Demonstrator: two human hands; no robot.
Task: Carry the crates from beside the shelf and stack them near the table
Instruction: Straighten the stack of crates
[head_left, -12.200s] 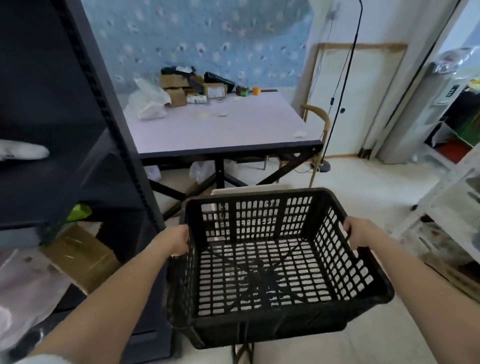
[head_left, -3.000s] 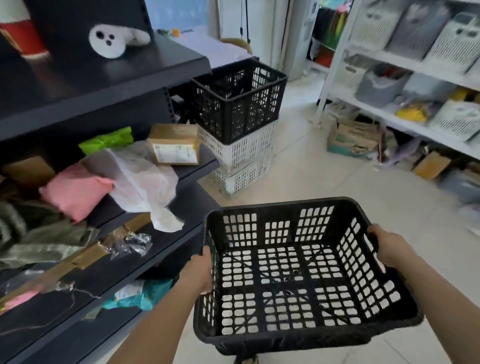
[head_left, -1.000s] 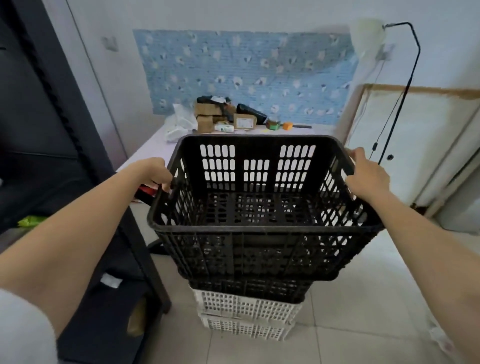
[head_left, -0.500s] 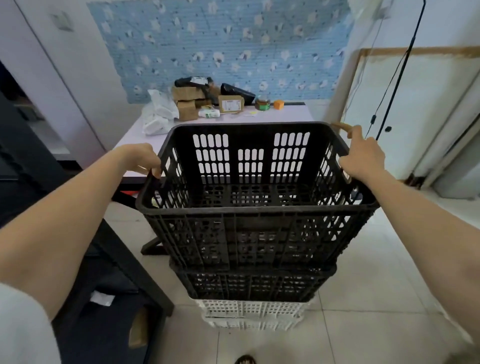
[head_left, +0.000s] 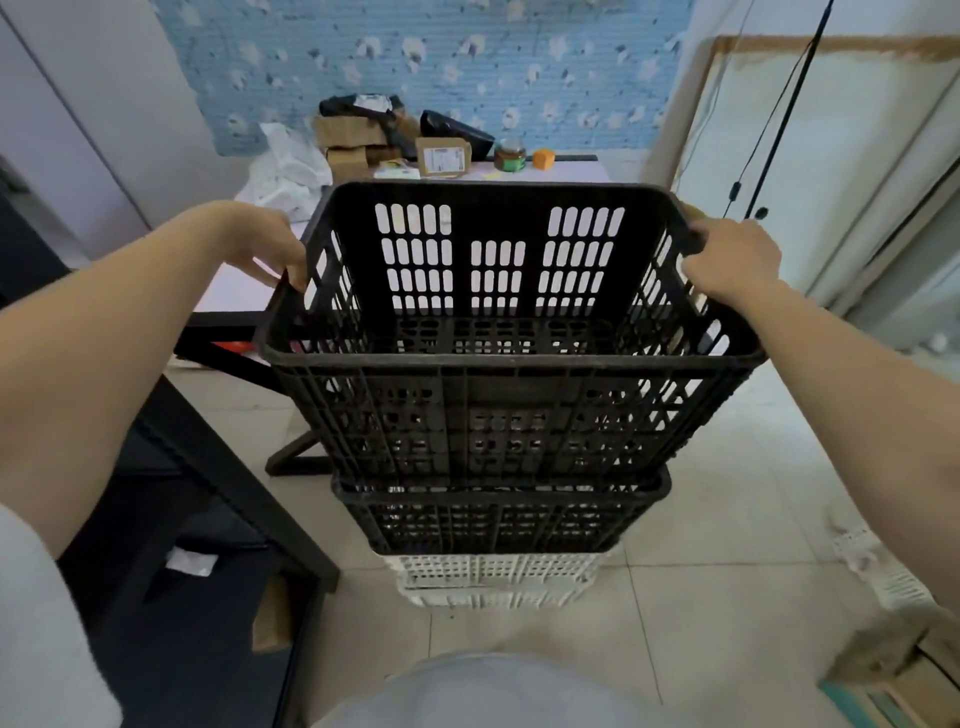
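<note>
The black crate (head_left: 498, 332) is gripped at both rims by curled fingers (head_left: 291, 270); uneven release could tip the stack (head_left: 493, 519) beneath them.

Against the blue patterned wall covering (head_left: 441, 57) stand several cardboard boxes (head_left: 345, 140), a white plastic bag (head_left: 288, 166), a labelled small box (head_left: 443, 156), a round jar (head_left: 509, 157) and an orange block (head_left: 543, 158), with pale floor tiles (head_left: 727, 519) below.

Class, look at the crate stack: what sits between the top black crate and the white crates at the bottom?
In the head view, a second black crate sits between the top black crate and the white crates.
</note>
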